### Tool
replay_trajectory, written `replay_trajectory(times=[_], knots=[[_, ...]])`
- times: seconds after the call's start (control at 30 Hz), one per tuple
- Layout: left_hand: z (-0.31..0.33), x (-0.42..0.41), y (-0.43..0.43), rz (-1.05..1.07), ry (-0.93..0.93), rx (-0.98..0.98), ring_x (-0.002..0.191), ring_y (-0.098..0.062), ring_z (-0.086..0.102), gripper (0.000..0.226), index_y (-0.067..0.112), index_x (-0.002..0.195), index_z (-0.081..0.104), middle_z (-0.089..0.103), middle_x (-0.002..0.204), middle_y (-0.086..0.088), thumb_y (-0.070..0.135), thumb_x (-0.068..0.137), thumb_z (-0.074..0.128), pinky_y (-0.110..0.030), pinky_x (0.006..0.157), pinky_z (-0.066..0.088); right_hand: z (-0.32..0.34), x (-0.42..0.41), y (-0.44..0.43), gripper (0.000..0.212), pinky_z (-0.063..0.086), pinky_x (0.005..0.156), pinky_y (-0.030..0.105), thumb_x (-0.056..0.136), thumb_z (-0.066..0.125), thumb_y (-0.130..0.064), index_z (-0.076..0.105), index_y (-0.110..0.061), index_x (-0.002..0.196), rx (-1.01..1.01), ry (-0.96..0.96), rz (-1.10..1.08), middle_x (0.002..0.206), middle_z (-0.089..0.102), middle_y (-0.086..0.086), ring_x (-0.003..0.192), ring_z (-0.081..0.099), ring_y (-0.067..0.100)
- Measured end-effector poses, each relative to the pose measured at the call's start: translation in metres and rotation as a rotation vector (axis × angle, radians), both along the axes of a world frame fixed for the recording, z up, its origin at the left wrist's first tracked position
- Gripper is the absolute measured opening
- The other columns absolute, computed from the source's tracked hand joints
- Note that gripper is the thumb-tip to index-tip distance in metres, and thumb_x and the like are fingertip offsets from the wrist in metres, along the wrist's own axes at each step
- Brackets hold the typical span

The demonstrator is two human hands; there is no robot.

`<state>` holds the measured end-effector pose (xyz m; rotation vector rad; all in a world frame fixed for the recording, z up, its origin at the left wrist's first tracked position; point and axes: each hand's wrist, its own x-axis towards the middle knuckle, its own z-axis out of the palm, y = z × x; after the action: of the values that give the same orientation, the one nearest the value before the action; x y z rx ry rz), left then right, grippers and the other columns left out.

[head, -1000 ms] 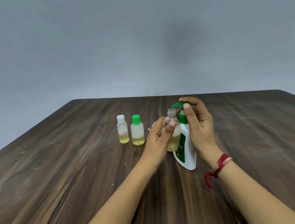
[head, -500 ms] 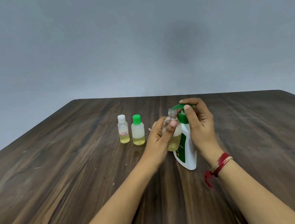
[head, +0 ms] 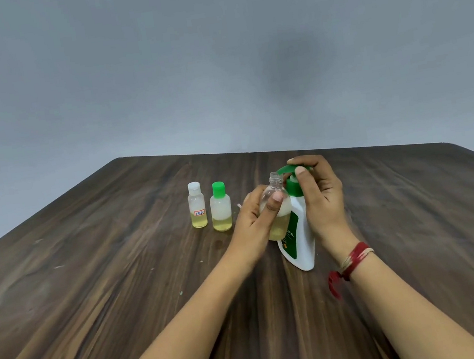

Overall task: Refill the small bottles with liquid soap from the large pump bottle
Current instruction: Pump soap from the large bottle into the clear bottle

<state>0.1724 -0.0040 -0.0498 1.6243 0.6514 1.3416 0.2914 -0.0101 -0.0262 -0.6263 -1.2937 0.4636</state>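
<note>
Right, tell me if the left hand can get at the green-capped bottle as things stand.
Probably not yet: the left hand grips the open bottle. Otherwise the way looks free, since the green-capped bottle stands just beside it.

Three small bottles (head: 198, 209) (head: 221, 209) (head: 276, 184), one pump bottle (head: 302, 240), two hands (head: 255, 218) (head: 320, 198)
</note>
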Motion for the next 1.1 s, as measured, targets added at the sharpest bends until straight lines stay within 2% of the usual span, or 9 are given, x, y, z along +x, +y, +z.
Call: replay_trajectory(times=[0.1, 0.23, 0.4, 0.63, 0.9, 1.0, 1.1], knots=[[0.0003, -0.0002, -0.0008, -0.012, -0.001, -0.003, 0.114, -0.033, 0.055, 0.048, 0.04, 0.098, 0.065, 0.064, 0.11, -0.013, 0.079, 0.073, 0.055, -0.052, 0.1, 0.044, 0.0009, -0.0001, -0.0006, 0.015, 0.051, 0.071, 0.019, 0.09, 0.053, -0.026, 0.06, -0.017, 0.099, 0.012, -0.015, 0.001, 0.087, 0.067, -0.014, 0.08, 0.064, 0.007], [0.0005, -0.0013, -0.0004, -0.008, -0.012, -0.01, 0.109, -0.026, 0.058, 0.052, 0.033, 0.101, 0.065, 0.065, 0.105, -0.007, 0.077, 0.074, 0.056, -0.043, 0.095, 0.046, -0.0007, -0.0005, -0.0018, 0.015, 0.051, 0.073, 0.018, 0.095, 0.049, -0.017, 0.06, -0.017, 0.104, 0.002, -0.007, 0.004, 0.092, 0.067, -0.014, 0.086, 0.065, 0.006], [-0.0002, -0.0008, 0.0012, 0.003, 0.005, -0.008, 0.114, -0.03, 0.055, 0.053, 0.035, 0.102, 0.065, 0.064, 0.11, -0.008, 0.078, 0.074, 0.054, -0.048, 0.099, 0.044, -0.0002, -0.0004, -0.0009, 0.014, 0.052, 0.074, 0.021, 0.094, 0.05, -0.018, 0.062, -0.019, 0.102, -0.005, 0.011, 0.009, 0.095, 0.067, -0.009, 0.087, 0.065, 0.01], [-0.0008, -0.0015, -0.0002, -0.002, -0.006, -0.011, 0.107, -0.028, 0.058, 0.065, 0.021, 0.106, 0.063, 0.064, 0.106, -0.013, 0.077, 0.074, 0.055, -0.041, 0.093, 0.047, 0.0007, -0.0007, -0.0001, 0.014, 0.051, 0.069, 0.019, 0.092, 0.048, -0.013, 0.06, -0.016, 0.097, -0.008, -0.006, -0.012, 0.085, 0.066, -0.015, 0.078, 0.063, 0.006], [-0.002, -0.0011, 0.0011, 0.001, -0.009, 0.005, 0.108, -0.026, 0.057, 0.064, 0.023, 0.107, 0.063, 0.065, 0.105, -0.004, 0.078, 0.074, 0.055, -0.04, 0.094, 0.045, -0.0007, -0.0005, -0.002, 0.015, 0.051, 0.074, 0.016, 0.095, 0.048, -0.013, 0.06, -0.016, 0.104, 0.007, -0.005, -0.012, 0.093, 0.067, -0.019, 0.086, 0.064, 0.003], [0.0001, -0.0019, -0.0007, -0.013, -0.011, 0.0, 0.101, -0.014, 0.058, 0.065, 0.023, 0.105, 0.062, 0.065, 0.101, 0.002, 0.078, 0.072, 0.055, -0.03, 0.088, 0.047, 0.0002, -0.0011, -0.0019, 0.015, 0.051, 0.073, 0.017, 0.094, 0.049, -0.014, 0.061, -0.017, 0.102, 0.008, 0.01, -0.012, 0.092, 0.068, -0.017, 0.086, 0.065, 0.004], [0.0009, -0.0023, -0.0012, -0.005, -0.004, -0.001, 0.103, -0.015, 0.058, 0.064, 0.025, 0.105, 0.063, 0.065, 0.103, 0.0, 0.079, 0.072, 0.055, -0.029, 0.088, 0.046, 0.0007, -0.001, -0.0014, 0.014, 0.051, 0.071, 0.016, 0.093, 0.049, -0.012, 0.061, -0.016, 0.099, 0.007, 0.01, -0.016, 0.089, 0.067, -0.018, 0.083, 0.064, 0.003]])
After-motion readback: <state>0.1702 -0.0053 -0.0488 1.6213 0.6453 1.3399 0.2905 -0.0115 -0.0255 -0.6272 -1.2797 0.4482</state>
